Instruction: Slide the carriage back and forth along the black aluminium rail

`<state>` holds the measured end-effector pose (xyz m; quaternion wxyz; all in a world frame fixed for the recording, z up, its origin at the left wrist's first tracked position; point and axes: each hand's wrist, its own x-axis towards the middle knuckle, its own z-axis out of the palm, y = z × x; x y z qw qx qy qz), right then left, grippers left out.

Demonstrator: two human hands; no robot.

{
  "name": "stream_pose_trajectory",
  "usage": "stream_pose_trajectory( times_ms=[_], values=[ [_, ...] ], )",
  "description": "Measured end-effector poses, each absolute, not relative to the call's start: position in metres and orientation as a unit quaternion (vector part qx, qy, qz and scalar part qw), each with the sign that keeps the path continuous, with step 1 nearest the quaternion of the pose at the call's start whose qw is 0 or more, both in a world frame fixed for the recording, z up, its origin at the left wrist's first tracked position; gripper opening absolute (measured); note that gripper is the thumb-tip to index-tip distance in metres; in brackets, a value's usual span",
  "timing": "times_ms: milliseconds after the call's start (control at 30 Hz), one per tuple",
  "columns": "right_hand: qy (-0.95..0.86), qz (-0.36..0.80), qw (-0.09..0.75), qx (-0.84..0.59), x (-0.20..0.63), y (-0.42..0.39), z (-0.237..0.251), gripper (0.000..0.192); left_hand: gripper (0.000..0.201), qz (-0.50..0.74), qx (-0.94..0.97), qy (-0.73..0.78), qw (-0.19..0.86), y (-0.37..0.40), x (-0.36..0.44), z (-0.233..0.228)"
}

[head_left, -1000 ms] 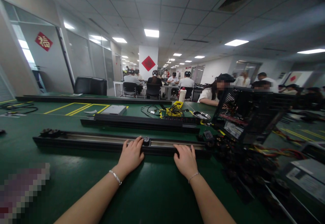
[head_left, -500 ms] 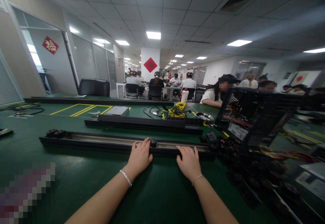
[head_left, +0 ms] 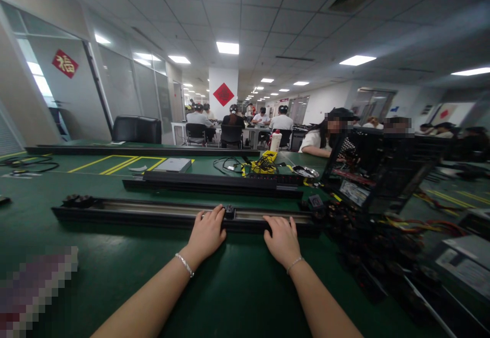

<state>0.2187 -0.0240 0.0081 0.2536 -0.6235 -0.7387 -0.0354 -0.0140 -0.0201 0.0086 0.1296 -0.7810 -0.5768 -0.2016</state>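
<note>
A long black track (head_left: 145,217) with a pale metal channel lies across the green table in front of me. My left hand (head_left: 206,233) grips it near the middle, fingers over the top and thumb at the near side. Right beside those fingertips, a small black block (head_left: 229,211) sits in the channel. Further right, my right hand (head_left: 282,241) holds the same track, its fingers bent over the near edge and its thumb low. More small black blocks (head_left: 78,200) sit at the track's left end. The undersides of my fingers are hidden.
Behind lies another black track (head_left: 210,182), with a grey box (head_left: 174,165) and tangled cables (head_left: 264,163) beyond. A metal dish (head_left: 305,171) and an open computer case (head_left: 377,169) stand to the right, near a heap of black parts (head_left: 367,246). A person (head_left: 317,139) sits across the table.
The view has shifted slightly, so everything appears a little further left. Both hands keep their places on the track, and the small block stays beside my left fingers.
</note>
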Motion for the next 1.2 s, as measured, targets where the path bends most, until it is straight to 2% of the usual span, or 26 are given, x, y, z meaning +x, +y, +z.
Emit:
stream_pose_trajectory(
  times_ms=[533, 1200],
  values=[
    [-0.74, -0.038, 0.254, -0.622, 0.219, -0.023, 0.007, 0.041, 0.051, -0.149, -0.762, -0.617, 0.124, -0.022, -0.001, 0.014],
    [-0.742, -0.04, 0.246, -0.622, 0.219, -0.025, 0.01, 0.04, 0.054, -0.171, -0.772, -0.597, 0.132, -0.022, 0.003, 0.009]
  ],
)
